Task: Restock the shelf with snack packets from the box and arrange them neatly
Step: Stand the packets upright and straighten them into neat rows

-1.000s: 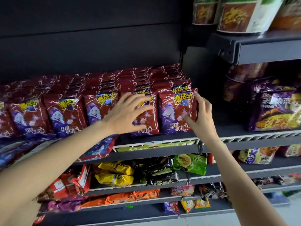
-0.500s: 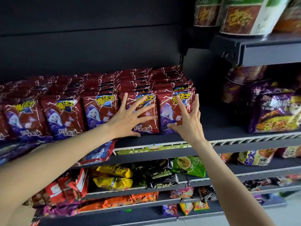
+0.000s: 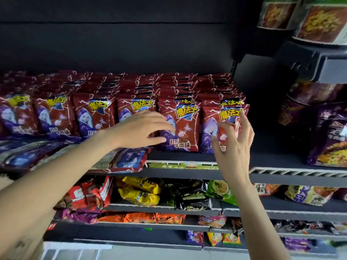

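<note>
Rows of dark red snack packets (image 3: pixel 180 126) with yellow lettering stand upright on the black shelf (image 3: pixel 180 155), several rows deep. My left hand (image 3: pixel 140 128) hovers with fingers spread over the front packet of the fourth row. Just in front of the rightmost front packet (image 3: pixel 212 126) is my right hand (image 3: pixel 232 145), fingers apart, fingertips at the packet's right edge. Neither hand holds anything. One red packet (image 3: pixel 129 160) lies flat, hanging over the shelf's front edge below my left wrist. The box is out of view.
The shelf to the right of the red rows is bare up to purple noodle packs (image 3: pixel 330 136). Above right, a higher shelf (image 3: pixel 319 66) carries green-topped bags. Lower shelves hold yellow, black, green and orange packets (image 3: pixel 140 194).
My left hand slid left and off the fifth-row packet. My right hand pulled back a little from the rightmost packet. The camera view shifted closer.
</note>
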### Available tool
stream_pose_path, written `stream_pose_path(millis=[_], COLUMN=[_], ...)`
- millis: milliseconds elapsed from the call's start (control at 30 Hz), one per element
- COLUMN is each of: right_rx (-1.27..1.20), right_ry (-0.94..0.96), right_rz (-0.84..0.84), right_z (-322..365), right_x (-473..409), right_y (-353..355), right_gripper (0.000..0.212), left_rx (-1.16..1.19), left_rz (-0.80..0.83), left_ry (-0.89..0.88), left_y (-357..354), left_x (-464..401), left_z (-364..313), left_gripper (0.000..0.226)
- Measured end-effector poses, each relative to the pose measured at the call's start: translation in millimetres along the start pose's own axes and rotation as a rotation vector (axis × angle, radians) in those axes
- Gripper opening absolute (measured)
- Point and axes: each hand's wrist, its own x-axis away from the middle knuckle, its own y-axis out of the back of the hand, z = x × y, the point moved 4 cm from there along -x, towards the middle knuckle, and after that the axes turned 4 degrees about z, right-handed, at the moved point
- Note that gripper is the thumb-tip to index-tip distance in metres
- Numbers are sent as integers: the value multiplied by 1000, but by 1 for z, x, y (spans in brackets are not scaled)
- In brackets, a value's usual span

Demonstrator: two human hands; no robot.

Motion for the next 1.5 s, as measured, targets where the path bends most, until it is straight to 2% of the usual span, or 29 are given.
stream_pose_path(millis=[33, 100, 200, 300, 367, 433, 500, 600, 700, 767, 900, 1000, 1167, 1300, 1400, 1500], right_rx=[-58, -215, -350, -311, -279, -288, -286, -162, -50, -91, -245, -202, -93, 32, 101, 174], right_ry=[23, 85, 257, 381, 364, 299, 244, 217, 222, 164, -12, -64, -211, -217, -208, -166], right_rz=[20, 131, 354, 469, 474, 428, 338, 195, 116, 95, 3, 4, 37, 82, 123, 125], right_z=[12, 38, 77, 110, 127, 138, 144, 154, 166, 170, 173, 171, 159, 163, 167, 170], right_x=[4, 11, 21, 36, 47, 58, 67, 73, 76, 75, 58, 34, -13, -40, -49, -49], right_y=[0, -4, -16, -38, -55, -67, -73, -75, -78, -79, -71, -70, -85, -99, -112, -125], right_gripper=[24, 24, 41, 62, 72, 73, 69, 60, 33, 21, 17, 15, 25, 31, 33, 34], left_rx=[53, 125, 233, 335, 257, 106, 17, -135, -153, -111, 8, 55, 124, 265, 360, 304], left_rz=[-48, -166, -351, -477, -405, -254, -144, -145, -252, -310, -440, -469, -270, -150, -120, -93], left_ry=[37, 137, 264, 370, 406, 428, 430, 404, 340, 261, 189, 191, 315, 396, 370, 358], left_y=[10, 24, 31, 20, 5, -12, -28, -41, -38, -29, -3, 19, 27, 20, 20, 23], left_x=[17, 57, 119, 181, 213, 234, 244, 237, 228, 223, 206, 185, 141, 126, 124, 123], left_z=[0, 4, 13, 30, 42, 55, 63, 70, 81, 90, 106, 114, 145, 179, 192, 196], left_gripper=[49, 45, 37, 35, 56, 81, 90, 78, 53, 43, 27, 31, 49, 59, 54, 58])
